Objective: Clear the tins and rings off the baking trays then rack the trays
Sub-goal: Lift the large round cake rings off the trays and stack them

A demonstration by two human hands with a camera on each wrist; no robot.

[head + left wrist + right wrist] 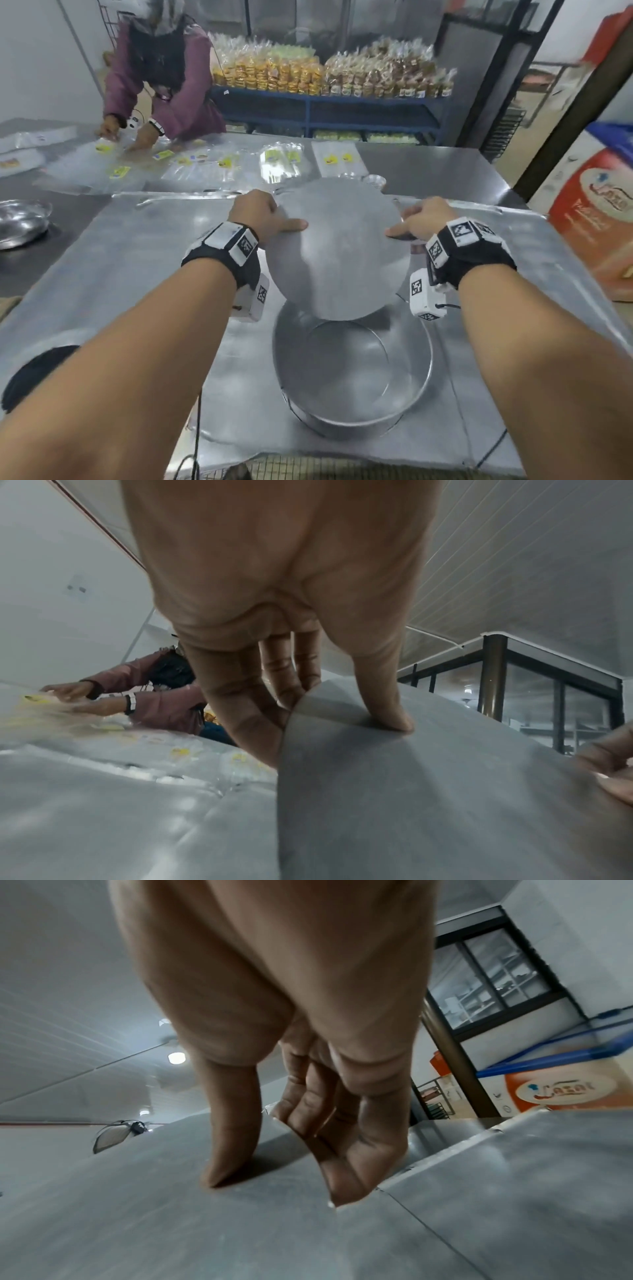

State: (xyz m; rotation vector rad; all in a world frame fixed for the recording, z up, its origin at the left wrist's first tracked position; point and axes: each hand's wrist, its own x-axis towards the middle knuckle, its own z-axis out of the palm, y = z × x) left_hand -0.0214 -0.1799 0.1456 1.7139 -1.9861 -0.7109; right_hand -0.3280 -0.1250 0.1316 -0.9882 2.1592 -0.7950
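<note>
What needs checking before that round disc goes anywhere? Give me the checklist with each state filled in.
1. Left hand grips the disc: ok, thumb on top, fingers curled under its edge.
2. Right hand grips the opposite edge: ok, thumb on top, fingers underneath.
3. Disc lifted off the tray: ok, it is held tilted above it.
4. Round tin cleared off the tray: not ok, it sits there below the disc.
5. Small cup beyond the disc out of its way: cannot tell, partly hidden.
6. Spot to set the disc down: cannot tell, none shown.
</note>
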